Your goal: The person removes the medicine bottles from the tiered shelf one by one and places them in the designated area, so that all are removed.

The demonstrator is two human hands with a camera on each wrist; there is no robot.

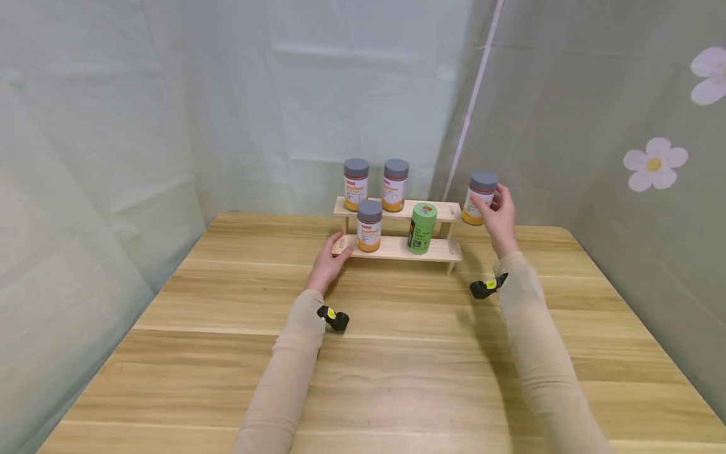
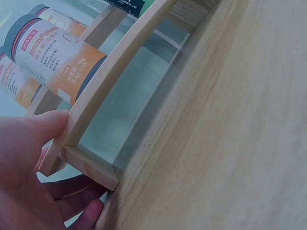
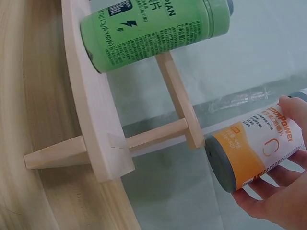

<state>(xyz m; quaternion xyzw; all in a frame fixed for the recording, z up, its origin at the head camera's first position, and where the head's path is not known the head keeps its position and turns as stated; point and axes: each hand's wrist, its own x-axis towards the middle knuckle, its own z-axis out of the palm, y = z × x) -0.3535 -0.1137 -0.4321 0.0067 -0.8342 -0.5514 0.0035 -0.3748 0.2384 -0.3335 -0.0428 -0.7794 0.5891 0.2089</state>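
A two-tier wooden rack (image 1: 391, 248) stands near the table's back edge. My left hand (image 1: 330, 263) grips the left end of its lower shelf, thumb on top and fingers below, as the left wrist view shows. My right hand (image 1: 501, 217) holds a white-and-orange supplement bottle (image 3: 254, 148) with a grey lid, off the rack's right end and raised to about upper-shelf height. Two matching bottles (image 1: 356, 185) stand on the upper shelf, towards the left. On the lower shelf, another matching bottle (image 1: 369, 227) is at left and a green bottle (image 1: 422, 228) right of centre.
The wooden table (image 1: 386, 366) stretches towards me under both forearms. Pale cloth curtains (image 1: 317, 94) hang behind and at the sides, the right one bearing white flowers. Black wrist cameras (image 1: 334, 318) are strapped to both sleeves.
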